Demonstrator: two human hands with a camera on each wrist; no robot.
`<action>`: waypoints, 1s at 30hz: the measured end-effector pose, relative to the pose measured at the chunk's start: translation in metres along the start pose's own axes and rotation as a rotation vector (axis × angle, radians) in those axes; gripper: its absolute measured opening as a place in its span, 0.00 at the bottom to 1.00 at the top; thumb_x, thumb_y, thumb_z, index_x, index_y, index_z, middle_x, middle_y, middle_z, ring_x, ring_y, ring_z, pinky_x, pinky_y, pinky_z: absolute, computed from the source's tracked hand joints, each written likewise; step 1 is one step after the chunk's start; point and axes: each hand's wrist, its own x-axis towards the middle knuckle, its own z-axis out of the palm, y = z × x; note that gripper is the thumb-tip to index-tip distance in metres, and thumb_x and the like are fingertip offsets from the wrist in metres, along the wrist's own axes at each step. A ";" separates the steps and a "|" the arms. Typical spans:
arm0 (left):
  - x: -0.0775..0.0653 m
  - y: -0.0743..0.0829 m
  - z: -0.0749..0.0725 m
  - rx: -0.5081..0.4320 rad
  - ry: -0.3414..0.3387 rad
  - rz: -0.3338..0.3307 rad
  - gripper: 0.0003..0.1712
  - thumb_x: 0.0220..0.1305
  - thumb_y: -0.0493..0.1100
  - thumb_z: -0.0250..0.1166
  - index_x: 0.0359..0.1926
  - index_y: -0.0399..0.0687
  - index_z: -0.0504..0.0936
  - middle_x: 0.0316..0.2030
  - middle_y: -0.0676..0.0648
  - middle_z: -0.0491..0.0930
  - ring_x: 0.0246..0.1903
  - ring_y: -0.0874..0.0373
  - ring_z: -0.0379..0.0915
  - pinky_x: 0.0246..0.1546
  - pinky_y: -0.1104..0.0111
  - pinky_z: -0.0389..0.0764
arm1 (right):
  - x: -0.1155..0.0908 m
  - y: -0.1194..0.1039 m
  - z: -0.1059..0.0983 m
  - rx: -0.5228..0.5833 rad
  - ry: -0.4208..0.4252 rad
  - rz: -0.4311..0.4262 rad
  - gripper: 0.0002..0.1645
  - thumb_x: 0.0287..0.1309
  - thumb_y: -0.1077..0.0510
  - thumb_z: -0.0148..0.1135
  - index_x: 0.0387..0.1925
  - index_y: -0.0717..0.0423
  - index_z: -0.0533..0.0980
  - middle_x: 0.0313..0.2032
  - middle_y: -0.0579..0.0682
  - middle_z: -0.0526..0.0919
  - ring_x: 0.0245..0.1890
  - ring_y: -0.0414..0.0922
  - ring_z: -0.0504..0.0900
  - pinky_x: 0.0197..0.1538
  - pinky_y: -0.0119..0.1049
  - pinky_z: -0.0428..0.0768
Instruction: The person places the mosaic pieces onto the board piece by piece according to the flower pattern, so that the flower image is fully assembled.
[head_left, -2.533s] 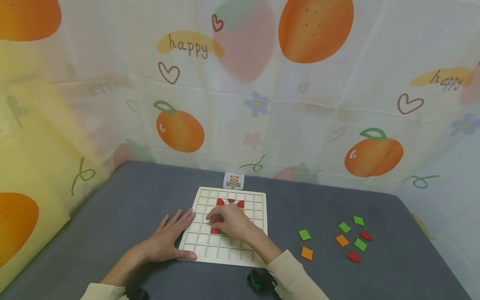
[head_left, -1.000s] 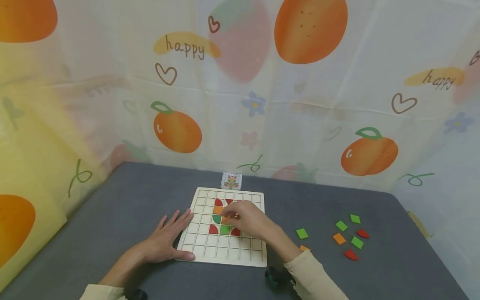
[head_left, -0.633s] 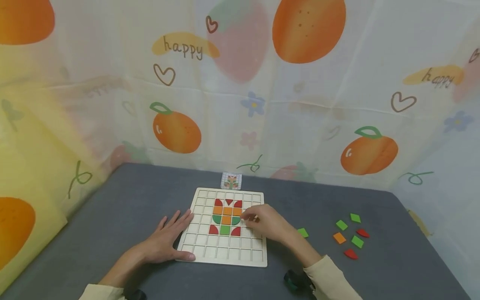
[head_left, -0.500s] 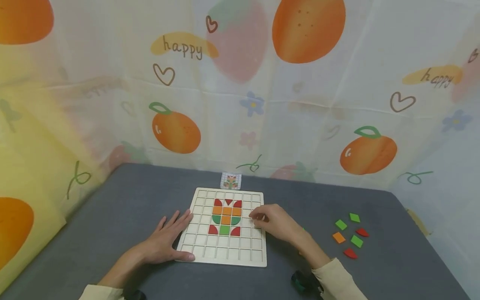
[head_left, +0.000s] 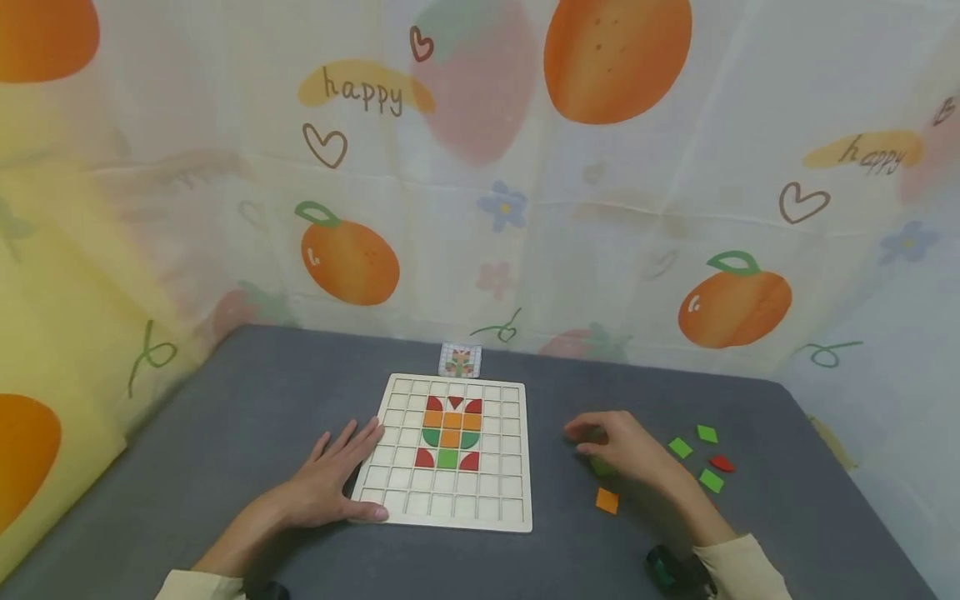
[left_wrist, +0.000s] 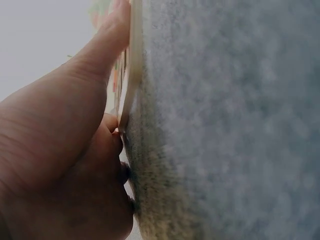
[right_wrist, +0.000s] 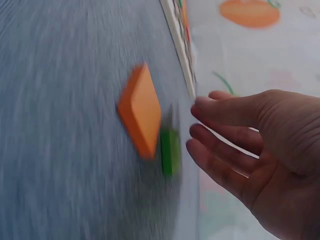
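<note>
My left hand point(head_left: 330, 482) rests on the left edge of a pale gridded board point(head_left: 487, 490), fingers spread and thumb at its near corner. In the left wrist view, the thumb side of this hand point(left_wrist: 65, 120) lies along the board's rim point(left_wrist: 135, 55). Red, orange and green tiles form a tulip-like pattern point(head_left: 452, 422) on the grid. Right of the board, my right hand point(head_left: 624, 447) hovers with loosely bent fingers over a green tile point(head_left: 600, 467). The right wrist view shows nothing between those fingers point(right_wrist: 225, 110); an orange tile point(right_wrist: 142, 110) lies beside the green one.
Several loose green tiles point(head_left: 711, 481) and a red curved tile point(head_left: 722, 463) lie farther right on the grey table point(head_left: 300, 375). My right forearm covers part of that area. A small pattern card point(head_left: 460, 360) leans behind the board, before a fruit-print curtain point(head_left: 585, 292).
My right hand has moved from over the pattern rightwards off the board, uncovering the red, orange and green tiles. My left hand has stayed at the board's edge.
</note>
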 end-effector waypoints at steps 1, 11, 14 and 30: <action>-0.001 -0.001 0.000 0.003 0.005 0.000 0.67 0.45 0.70 0.72 0.76 0.40 0.52 0.76 0.38 0.47 0.74 0.33 0.34 0.67 0.37 0.33 | -0.002 0.003 -0.002 0.013 -0.016 0.008 0.18 0.56 0.66 0.69 0.50 0.57 0.82 0.45 0.50 0.85 0.46 0.49 0.84 0.45 0.36 0.83; 0.000 -0.001 0.000 0.006 -0.015 -0.016 0.68 0.45 0.71 0.72 0.76 0.41 0.51 0.76 0.39 0.47 0.74 0.34 0.33 0.67 0.37 0.32 | -0.025 0.026 -0.016 0.120 -0.082 -0.016 0.21 0.53 0.63 0.72 0.50 0.60 0.81 0.46 0.54 0.85 0.45 0.49 0.85 0.45 0.36 0.83; 0.000 -0.001 0.000 0.000 -0.013 -0.020 0.67 0.46 0.70 0.72 0.76 0.42 0.51 0.76 0.39 0.46 0.74 0.34 0.33 0.67 0.37 0.31 | -0.029 0.027 -0.015 0.121 -0.066 -0.010 0.21 0.53 0.61 0.72 0.50 0.58 0.81 0.45 0.51 0.86 0.42 0.44 0.85 0.43 0.33 0.83; 0.000 0.000 0.000 -0.005 -0.014 -0.021 0.67 0.45 0.70 0.73 0.76 0.41 0.51 0.76 0.38 0.46 0.74 0.33 0.33 0.67 0.37 0.31 | -0.034 0.015 -0.017 0.123 0.013 0.004 0.18 0.52 0.64 0.72 0.47 0.60 0.82 0.33 0.43 0.83 0.34 0.36 0.81 0.39 0.32 0.83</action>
